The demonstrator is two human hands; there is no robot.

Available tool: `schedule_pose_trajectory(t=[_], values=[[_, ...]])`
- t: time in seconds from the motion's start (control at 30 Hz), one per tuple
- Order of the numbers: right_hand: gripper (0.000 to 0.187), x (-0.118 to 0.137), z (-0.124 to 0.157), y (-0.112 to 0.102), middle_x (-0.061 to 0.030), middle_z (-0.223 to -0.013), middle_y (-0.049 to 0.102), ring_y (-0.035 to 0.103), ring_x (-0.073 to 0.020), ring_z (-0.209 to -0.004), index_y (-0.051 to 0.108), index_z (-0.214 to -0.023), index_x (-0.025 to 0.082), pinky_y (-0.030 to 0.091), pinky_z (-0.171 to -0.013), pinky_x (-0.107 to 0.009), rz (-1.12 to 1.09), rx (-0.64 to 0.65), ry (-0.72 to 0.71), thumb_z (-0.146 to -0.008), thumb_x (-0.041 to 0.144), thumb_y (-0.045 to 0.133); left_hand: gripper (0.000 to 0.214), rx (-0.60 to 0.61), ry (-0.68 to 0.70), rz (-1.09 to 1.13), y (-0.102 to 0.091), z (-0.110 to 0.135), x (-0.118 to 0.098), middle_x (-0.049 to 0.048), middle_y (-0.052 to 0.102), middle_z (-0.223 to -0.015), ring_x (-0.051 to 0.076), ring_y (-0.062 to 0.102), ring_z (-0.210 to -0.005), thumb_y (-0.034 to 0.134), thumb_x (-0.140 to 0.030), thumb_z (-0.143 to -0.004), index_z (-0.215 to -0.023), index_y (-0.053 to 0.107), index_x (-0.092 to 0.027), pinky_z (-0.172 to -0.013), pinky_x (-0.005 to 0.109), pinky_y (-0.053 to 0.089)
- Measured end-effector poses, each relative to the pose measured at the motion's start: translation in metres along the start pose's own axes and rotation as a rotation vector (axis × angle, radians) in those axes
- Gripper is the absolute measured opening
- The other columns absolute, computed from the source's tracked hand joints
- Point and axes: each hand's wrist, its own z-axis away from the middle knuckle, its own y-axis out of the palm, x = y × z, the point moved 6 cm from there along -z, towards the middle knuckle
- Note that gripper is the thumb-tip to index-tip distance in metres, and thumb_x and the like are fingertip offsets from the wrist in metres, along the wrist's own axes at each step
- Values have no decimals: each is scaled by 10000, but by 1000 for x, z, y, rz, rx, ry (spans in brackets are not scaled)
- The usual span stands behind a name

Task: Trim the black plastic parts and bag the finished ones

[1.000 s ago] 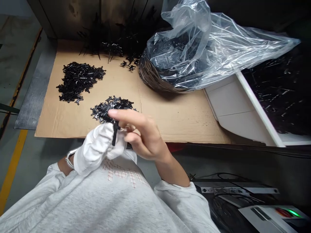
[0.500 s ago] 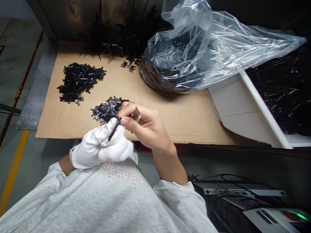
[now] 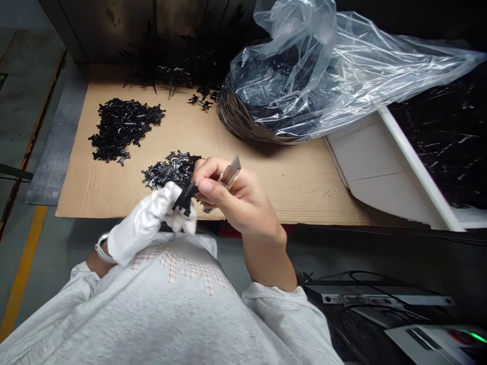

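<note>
My left hand (image 3: 142, 223), in a white glove, is closed about a small black plastic part (image 3: 184, 199), with some of its fingers behind the part. My bare right hand (image 3: 238, 197) pinches the upper end of the same part between thumb and forefinger. A flat metal blade (image 3: 231, 171) with a slanted tip is also held in the right hand, sticking up between the fingers. Just beyond both hands lies a small pile of loose black plastic parts (image 3: 169, 168) on the cardboard (image 3: 266, 187), partly hidden by the right hand.
A larger pile of black parts (image 3: 124, 126) lies at the left. A clear plastic bag (image 3: 304, 91) of dark pieces sits at the back. On the right is a white box (image 3: 418, 167) with black pieces. Below stands a device with a green light (image 3: 477, 337).
The black part has turned and now shows its broad, notched side. My left hand has shifted its fingers around it. The blade in my right hand sticks up further.
</note>
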Motion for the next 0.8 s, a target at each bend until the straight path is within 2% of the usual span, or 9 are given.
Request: schedule_pose_trajectory(t=[0.07, 0.1, 0.17, 0.27, 0.33, 0.43, 0.5, 0.63, 0.8], values=[[280, 1, 2, -1, 45, -671, 453, 395, -59, -558, 523, -751, 179, 351, -535, -228, 32, -15, 16, -931, 385, 586, 466, -154, 81, -68, -17, 3, -4, 8, 632, -755, 106, 561, -651, 422, -614, -914, -875, 598, -184, -649, 246, 445], [282, 1, 2, -1, 41, -676, 460, 400, -62, -569, 524, -749, 180, 353, -544, -231, 62, -23, 21, -933, 386, 584, 458, -178, 119, -63, -20, 4, -7, 9, 636, -762, 107, 564, -648, 471, -622, -889, -885, 606, -185, -644, 245, 455], [285, 2, 4, 0, 34, -688, 476, 414, -69, -594, 522, -749, 181, 359, -562, -235, 123, -35, 27, -940, 386, 574, 410, -184, 158, -98, -20, 5, -13, -7, 604, -681, 99, 535, -580, 596, -594, -827, -823, 605, -184, -578, 236, 446], [282, 2, 7, 1, 27, -711, 489, 435, -76, -616, 520, -772, 187, 371, -577, -237, 175, -55, 5, -962, 395, 533, 291, -219, 173, -184, -11, 3, -23, -34, 543, -600, 57, 434, -487, 694, -414, -805, -700, 557, -179, -481, 203, 375], [302, 1, 11, 0, 15, -758, 506, 456, -86, -639, 555, -863, 193, 388, -590, -244, 212, -85, -51, -974, 463, 479, 290, -270, 182, -147, -7, 3, -28, -37, 530, -601, 38, 382, -462, 691, -363, -804, -661, 522, -176, -439, 188, 332], [437, 2, 18, -3, -8, -822, 521, 494, -117, -706, 587, -1073, 213, 417, -639, -275, 343, -145, -181, -992, 556, 328, 305, -285, 128, 1, -4, 3, -25, -38, 515, -584, 30, 357, -443, 718, -370, -761, -660, 504, -178, -392, 169, 280], [413, 5, 23, -1, -9, -806, 523, 501, -130, -727, 588, -1151, 227, 420, -661, -291, 477, -184, -295, -1021, 485, 294, 299, -288, 112, 47, -5, 5, -22, -31, 529, -601, 29, 363, -454, 703, -386, -773, -677, 507, -180, -393, 159, 277], [309, 12, 29, 8, -2, -776, 556, 470, -130, -661, 591, -1215, 248, 400, -616, -293, 727, -243, -494, -1028, 333, 360, 293, -279, 113, 63, -6, 10, -18, -32, 504, -594, 47, 368, -476, 669, -422, -795, -700, 513, -193, -418, 172, 308], [316, 12, 28, 14, -5, -741, 562, 454, -146, -631, 584, -1269, 286, 381, -581, -305, 782, -250, -550, -1012, 293, 401, 356, -268, 92, 86, -7, 13, -16, -36, 489, -569, 54, 381, -485, 687, -515, -771, -695, 546, -197, -422, 173, 306]])
